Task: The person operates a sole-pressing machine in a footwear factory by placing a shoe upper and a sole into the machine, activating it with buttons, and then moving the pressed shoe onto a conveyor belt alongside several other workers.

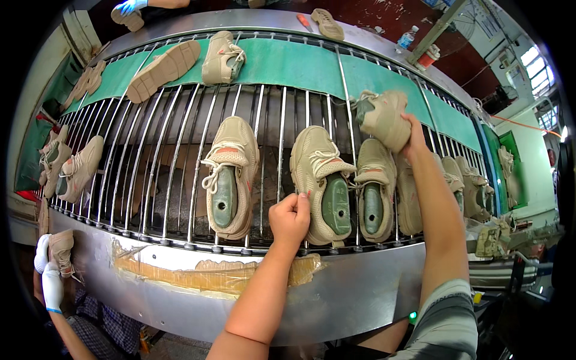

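Note:
My right hand (415,137) grips a beige lace-up shoe (387,123) by its heel end and holds it tilted above the row on the rollers. My left hand (290,219) is closed, thumb against the curled fingers, beside the left edge of another beige shoe (312,153). Whether anything is pinched in those fingers is hidden. In that shoe sits a green shoe last (336,207). A similar shoe (235,135) with a green last stands to the left, and one more shoe (375,162) with a last stands on the right, below the raised one.
The metal roller conveyor (180,162) carries a green strip (288,63) with shoes along its far side. More shoes (81,168) stand at the left, several at the right. White-gloved hands (53,288) hold a shoe at lower left; a blue-gloved hand (131,7) holds one at the far side.

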The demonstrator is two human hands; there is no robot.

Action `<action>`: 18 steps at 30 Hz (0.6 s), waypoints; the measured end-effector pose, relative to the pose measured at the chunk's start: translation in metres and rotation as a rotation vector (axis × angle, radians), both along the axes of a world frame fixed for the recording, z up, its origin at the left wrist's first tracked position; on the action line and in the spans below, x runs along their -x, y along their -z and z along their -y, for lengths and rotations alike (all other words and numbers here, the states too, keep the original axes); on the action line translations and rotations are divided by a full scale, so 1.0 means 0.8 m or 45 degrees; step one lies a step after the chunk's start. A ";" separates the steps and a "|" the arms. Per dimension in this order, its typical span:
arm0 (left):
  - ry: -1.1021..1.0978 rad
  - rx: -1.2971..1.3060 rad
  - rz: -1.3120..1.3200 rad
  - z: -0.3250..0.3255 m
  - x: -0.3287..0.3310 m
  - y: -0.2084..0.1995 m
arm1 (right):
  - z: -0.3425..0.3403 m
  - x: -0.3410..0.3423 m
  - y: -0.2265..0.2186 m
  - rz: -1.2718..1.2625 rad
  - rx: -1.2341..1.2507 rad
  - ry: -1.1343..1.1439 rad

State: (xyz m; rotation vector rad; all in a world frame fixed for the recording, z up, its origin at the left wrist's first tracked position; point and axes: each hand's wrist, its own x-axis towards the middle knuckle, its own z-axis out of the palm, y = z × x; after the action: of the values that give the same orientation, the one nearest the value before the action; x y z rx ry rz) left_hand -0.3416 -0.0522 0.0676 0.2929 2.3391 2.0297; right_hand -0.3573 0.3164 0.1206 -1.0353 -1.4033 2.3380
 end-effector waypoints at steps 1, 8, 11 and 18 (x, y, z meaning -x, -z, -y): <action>-0.005 0.005 0.000 0.001 -0.001 0.001 | 0.021 -0.031 -0.021 -0.019 -0.005 0.007; 0.001 -0.128 -0.030 0.003 -0.007 0.019 | 0.207 -0.299 -0.106 -0.553 0.288 0.002; -0.004 -0.091 -0.172 0.005 -0.019 0.003 | 0.281 -0.437 -0.143 -0.748 0.420 0.053; 0.126 -0.261 -0.161 0.036 -0.193 -0.017 | 0.411 -0.747 -0.200 -0.773 0.003 0.600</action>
State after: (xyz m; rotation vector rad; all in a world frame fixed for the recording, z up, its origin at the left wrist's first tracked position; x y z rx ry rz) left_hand -0.1869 -0.0808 0.0811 0.5471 2.1341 2.2663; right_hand 0.2404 -0.0123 0.2805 -0.5025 -0.8188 2.0419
